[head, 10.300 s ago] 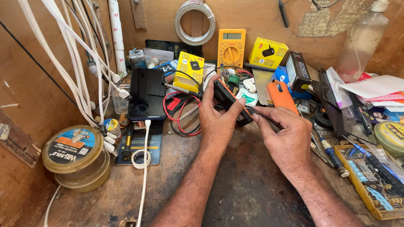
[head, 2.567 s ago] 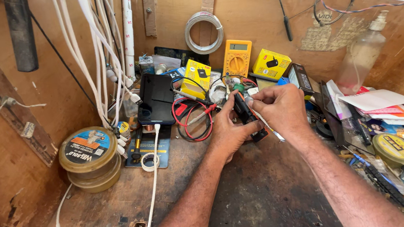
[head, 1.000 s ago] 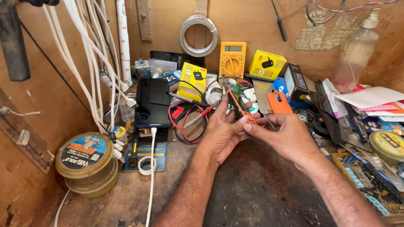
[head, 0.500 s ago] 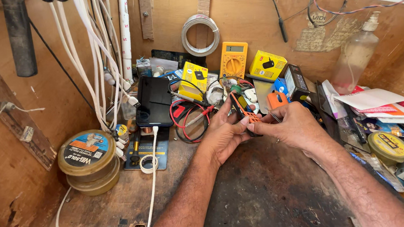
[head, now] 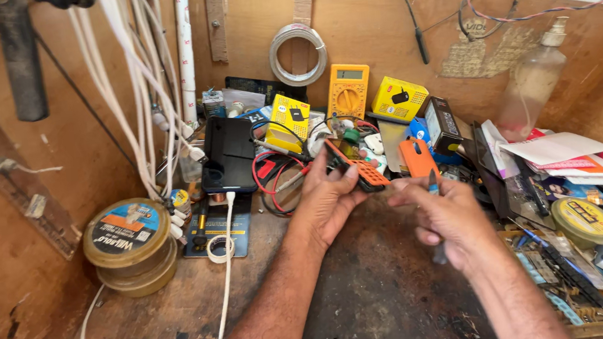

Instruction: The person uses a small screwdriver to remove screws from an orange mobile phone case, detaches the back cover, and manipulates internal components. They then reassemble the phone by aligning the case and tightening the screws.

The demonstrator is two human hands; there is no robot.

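My left hand (head: 327, 204) holds a small handset (head: 360, 170) with an orange keypad, tilted edge-on above the worn wooden bench. My right hand (head: 447, 216) is just to its right, closed round a thin tool (head: 432, 183) whose dark tip sticks up between the fingers and whose lower end pokes out below the palm. The two hands are a little apart, and the tool tip does not touch the handset. An orange phone-shaped piece (head: 417, 157) lies on the bench just behind my right hand.
A yellow multimeter (head: 346, 91) leans on the back wall beside yellow boxes (head: 398, 98). A black device (head: 227, 154) with red and black leads lies at left, round tins (head: 129, 241) farther left. White cables hang down. Papers, a spray bottle (head: 533, 81) and tools crowd the right.
My right hand has pulled back from the handset toward the right and down, taking the thin tool with it. The left hand keeps hold of the handset.
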